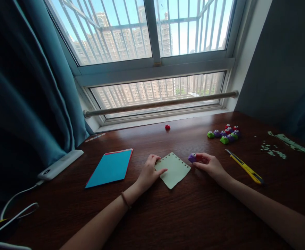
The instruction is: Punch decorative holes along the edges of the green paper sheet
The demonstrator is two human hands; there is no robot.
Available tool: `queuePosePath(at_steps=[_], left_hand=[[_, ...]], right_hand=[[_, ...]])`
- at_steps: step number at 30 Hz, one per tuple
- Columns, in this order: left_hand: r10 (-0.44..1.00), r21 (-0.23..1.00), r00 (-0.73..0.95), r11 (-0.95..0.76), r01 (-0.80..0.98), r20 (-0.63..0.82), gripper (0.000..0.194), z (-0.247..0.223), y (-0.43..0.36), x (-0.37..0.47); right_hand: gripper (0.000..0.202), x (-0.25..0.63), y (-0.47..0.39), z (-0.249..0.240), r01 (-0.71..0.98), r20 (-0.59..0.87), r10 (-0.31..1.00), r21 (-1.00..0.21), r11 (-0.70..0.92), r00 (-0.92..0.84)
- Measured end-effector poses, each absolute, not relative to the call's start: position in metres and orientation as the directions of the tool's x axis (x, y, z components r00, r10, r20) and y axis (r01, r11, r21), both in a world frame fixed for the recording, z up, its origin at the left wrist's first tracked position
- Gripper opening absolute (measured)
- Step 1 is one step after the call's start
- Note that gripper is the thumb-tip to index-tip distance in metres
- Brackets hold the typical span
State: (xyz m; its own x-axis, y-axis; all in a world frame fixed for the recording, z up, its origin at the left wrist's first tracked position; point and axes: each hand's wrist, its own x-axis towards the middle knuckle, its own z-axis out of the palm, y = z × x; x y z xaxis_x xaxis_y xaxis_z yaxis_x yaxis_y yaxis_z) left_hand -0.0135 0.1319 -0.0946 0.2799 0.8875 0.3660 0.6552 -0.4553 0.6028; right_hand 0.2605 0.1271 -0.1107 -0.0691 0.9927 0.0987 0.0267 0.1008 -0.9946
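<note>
A light green sheet of paper (172, 173) lies turned like a diamond on the table, with small holes along its two upper edges. My left hand (151, 170) grips its left corner, thumb on top and the other fingers at the far edge. Just right of the paper, my right hand (209, 165) pinches a small purple craft punch (192, 158) between thumb and fingers. The punch is apart from the paper or barely at its right corner; I cannot tell which.
Several coloured craft punches (224, 140) cluster at the back right, and a red punch (167, 127) stands near the window. A yellow utility knife (246, 168), paper bits (273, 151) and a green strip (294, 144) lie right. Blue sheets (110, 167) and a white power strip (61, 165) are left.
</note>
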Motion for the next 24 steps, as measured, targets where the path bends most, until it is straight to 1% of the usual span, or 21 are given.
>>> queuePosePath(at_steps=[2, 3, 5, 7, 11, 13, 16, 20, 22, 24], left_hand=[[0.913, 0.691, 0.205, -0.402, 0.601, 0.353, 0.021, -0.095, 0.134, -0.016], [0.927, 0.725, 0.168, -0.368, 0.582, 0.336, 0.018, -0.096, 0.136, -0.017], [0.951, 0.761, 0.101, -0.294, 0.578, 0.291, 0.018, -0.096, 0.137, -0.019], [0.965, 0.738, 0.072, -0.239, 0.631, 0.252, 0.025, -0.093, 0.136, -0.018], [0.968, 0.54, 0.152, -0.238, 0.807, 0.2, 0.039, -0.087, 0.128, -0.01], [0.968, 0.475, 0.195, -0.249, 0.844, 0.16, 0.04, -0.085, 0.124, -0.005], [0.96, 0.48, 0.251, -0.279, 0.831, 0.124, 0.032, -0.085, 0.121, -0.002], [0.949, 0.556, 0.301, -0.299, 0.775, 0.091, 0.02, -0.087, 0.122, -0.003], [0.952, 0.581, 0.29, -0.293, 0.759, 0.1, 0.019, -0.089, 0.123, -0.004], [0.963, 0.58, 0.228, -0.269, 0.769, 0.144, 0.023, -0.092, 0.123, -0.004]], right_hand=[[0.041, 0.26, 0.127, -0.111, 0.037, 0.108, 0.991, -0.993, 0.112, -0.081], [0.041, 0.26, 0.127, -0.111, 0.038, 0.116, 0.99, -0.992, 0.12, -0.082], [0.041, 0.26, 0.126, -0.111, 0.031, 0.136, 0.988, -0.99, 0.138, -0.076], [0.04, 0.259, 0.126, -0.11, 0.02, 0.149, 0.987, -0.988, 0.15, -0.06], [0.038, 0.258, 0.125, -0.11, 0.003, 0.159, 0.985, -0.987, 0.159, -0.061], [0.037, 0.258, 0.124, -0.109, -0.002, 0.153, 0.985, -0.988, 0.154, -0.074], [0.035, 0.258, 0.124, -0.107, 0.0, 0.156, 0.985, -0.988, 0.156, -0.07], [0.035, 0.259, 0.123, -0.107, 0.007, 0.168, 0.985, -0.986, 0.169, -0.029], [0.035, 0.26, 0.124, -0.107, 0.029, 0.176, 0.984, -0.984, 0.176, -0.001], [0.035, 0.261, 0.124, -0.107, 0.057, 0.179, 0.984, -0.982, 0.178, 0.024]])
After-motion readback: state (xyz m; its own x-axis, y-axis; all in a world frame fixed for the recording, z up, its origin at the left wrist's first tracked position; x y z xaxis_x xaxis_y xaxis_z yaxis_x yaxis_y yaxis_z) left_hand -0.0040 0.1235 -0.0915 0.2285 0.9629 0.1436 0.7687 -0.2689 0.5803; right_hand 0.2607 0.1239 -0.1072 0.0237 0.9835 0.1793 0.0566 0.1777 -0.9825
